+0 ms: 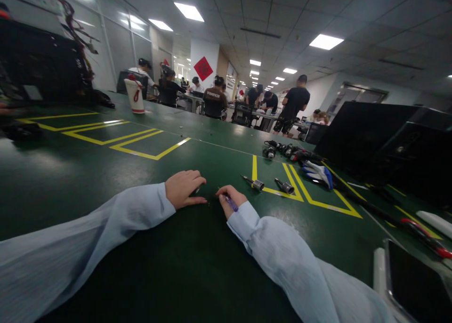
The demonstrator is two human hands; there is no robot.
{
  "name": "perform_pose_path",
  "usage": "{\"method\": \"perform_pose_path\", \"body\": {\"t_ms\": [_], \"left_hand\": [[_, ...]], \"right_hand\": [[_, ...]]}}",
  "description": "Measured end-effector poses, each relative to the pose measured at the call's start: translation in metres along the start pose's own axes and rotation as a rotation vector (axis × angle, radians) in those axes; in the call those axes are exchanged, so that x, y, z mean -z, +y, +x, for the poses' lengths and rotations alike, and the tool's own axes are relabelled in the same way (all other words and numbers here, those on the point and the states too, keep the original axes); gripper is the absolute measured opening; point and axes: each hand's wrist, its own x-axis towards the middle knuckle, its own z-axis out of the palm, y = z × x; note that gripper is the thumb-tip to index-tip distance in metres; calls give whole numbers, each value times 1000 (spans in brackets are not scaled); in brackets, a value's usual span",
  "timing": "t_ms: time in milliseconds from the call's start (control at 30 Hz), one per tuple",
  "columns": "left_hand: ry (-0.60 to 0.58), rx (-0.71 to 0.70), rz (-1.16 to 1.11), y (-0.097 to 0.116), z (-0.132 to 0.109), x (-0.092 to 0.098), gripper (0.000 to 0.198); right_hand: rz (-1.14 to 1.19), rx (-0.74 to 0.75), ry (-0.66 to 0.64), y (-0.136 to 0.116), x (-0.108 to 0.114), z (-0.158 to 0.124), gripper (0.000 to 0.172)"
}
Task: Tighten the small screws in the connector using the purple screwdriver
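Observation:
My left hand (183, 189) rests low over the green table, its fingers curled and its thumb reaching to the right. A small shiny metal piece (197, 189) shows inside the curl, mostly hidden. Just across a narrow gap, my right hand (231, 198) is closed around a small screwdriver with a purple handle (231, 203); its thin end points toward the left hand. To the right of that hand lie two metal parts, each with a thin shaft and a wider cylinder: one part (254, 183) nearer, the other part (284, 186) farther right.
Yellow tape outlines (157, 157) mark the green table (148, 276). A cup (134, 96) stands at the back left. Cabled parts (278, 149) and a blue-white glove (319, 173) lie right, before a black case (374, 144). A phone (416, 285) sits front right. People work beyond.

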Motion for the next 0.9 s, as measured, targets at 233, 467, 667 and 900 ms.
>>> {"method": "perform_pose_path", "body": {"t_ms": [233,467,667,900], "left_hand": [[20,-18,-274,-2,-10,-3,30],[-67,-109,-41,14,4,13,33],[-87,-264,217,37,11,23,25],[21,-373,338,29,11,10,14]], "right_hand": [[227,-63,34,6,-12,-1,15],[401,-53,122,12,-26,3,13],[429,-92,192,13,-27,5,11],[440,-75,161,19,-33,7,12]]}}
